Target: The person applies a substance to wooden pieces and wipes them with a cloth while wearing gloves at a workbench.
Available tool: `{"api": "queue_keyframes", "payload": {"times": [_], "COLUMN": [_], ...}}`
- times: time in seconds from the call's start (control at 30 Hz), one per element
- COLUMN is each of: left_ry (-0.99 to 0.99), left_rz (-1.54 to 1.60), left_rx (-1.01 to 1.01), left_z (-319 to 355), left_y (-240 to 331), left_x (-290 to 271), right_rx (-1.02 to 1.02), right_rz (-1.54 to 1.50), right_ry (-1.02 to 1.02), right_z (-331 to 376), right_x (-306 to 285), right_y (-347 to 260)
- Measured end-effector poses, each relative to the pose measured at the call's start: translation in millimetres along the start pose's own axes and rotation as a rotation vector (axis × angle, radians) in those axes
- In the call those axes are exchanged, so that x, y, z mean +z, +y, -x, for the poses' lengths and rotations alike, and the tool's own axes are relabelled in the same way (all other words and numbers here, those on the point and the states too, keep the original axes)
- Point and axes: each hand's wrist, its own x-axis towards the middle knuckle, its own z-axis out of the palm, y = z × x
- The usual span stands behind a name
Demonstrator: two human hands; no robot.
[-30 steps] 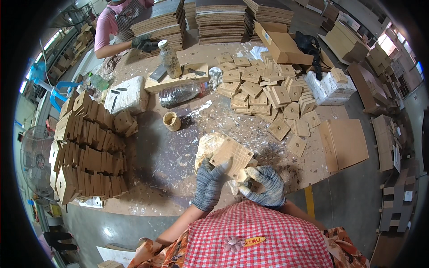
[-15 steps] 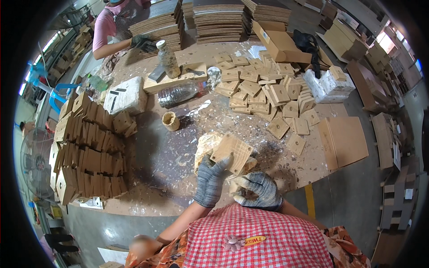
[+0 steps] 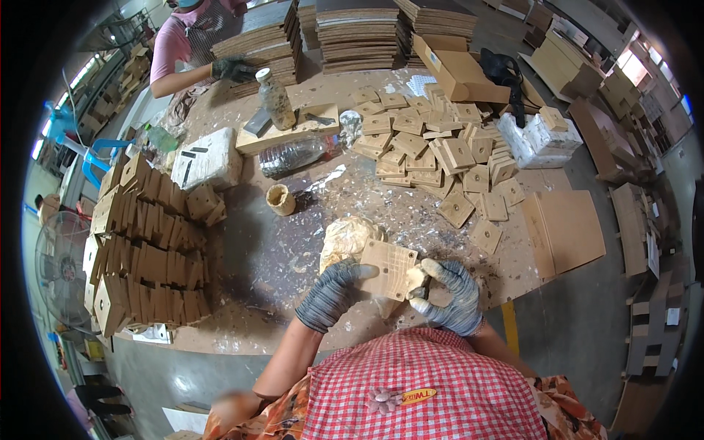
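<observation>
In grey work gloves, both my hands meet over the near part of the table. My left hand grips a square wooden plate by its left edge, thumb on top; small holes show near the corners. At the plate's right edge, my right hand pinches a small cream-coloured wad against the wood. Whether the wad is cloth or sponge I cannot tell. Just beyond the plate rests a crumpled cream bundle, partly hidden by it. A small stained cup stands farther off to the left.
Stacked wooden plates rise on the left. A loose heap of similar plates spreads at the far right, near a flat cardboard piece. Bottles stand and lie farther back. A co-worker's gloved hand is beside stacked boards.
My right hand has risen and opened out from its curl, bringing the wad to the plate's right edge. My left hand has shifted slightly left, and the plate has turned to lie more level.
</observation>
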Motion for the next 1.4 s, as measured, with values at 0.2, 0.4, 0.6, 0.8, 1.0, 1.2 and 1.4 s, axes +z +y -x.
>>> {"api": "queue_keyframes", "payload": {"times": [0.2, 0.4, 0.6, 0.8, 1.0, 1.2, 1.4], "left_ry": [-0.1, 0.062, 0.056, 0.056, 0.043, 0.021, 0.001], "left_rz": [0.202, 0.19, 0.21, 0.214, 0.24, 0.257, 0.251], "left_rx": [0.01, 0.191, 0.267, 0.263, 0.232, 0.253, 0.238], "left_z": [-4.0, -6.7, -4.4, -0.4, -4.2, -2.9, 0.4], "left_y": [-8.4, -21.0, -20.0, -17.2, -18.0, -13.2, -9.8], "left_x": [8.4, 19.5, 38.1, 41.7, 34.8, 36.9, 35.2], "right_rx": [0.004, -0.028, -0.143, -0.125, -0.072, -0.001, 0.037], "right_rz": [0.061, -0.192, 0.113, 0.108, 0.102, 0.099, 0.115], "right_ry": [0.188, 0.026, -0.059, 0.027, 0.096, 0.174, 0.268], "right_z": [-4.7, 2.4, 7.3, 9.2, 0.0, -0.1, -1.5], "right_x": [-9.0, 13.9, 27.5, 28.6, 16.3, 3.2, 0.3], "right_y": [2.4, -6.3, -4.9, -1.2, -0.3, 17.5, 20.6]}}
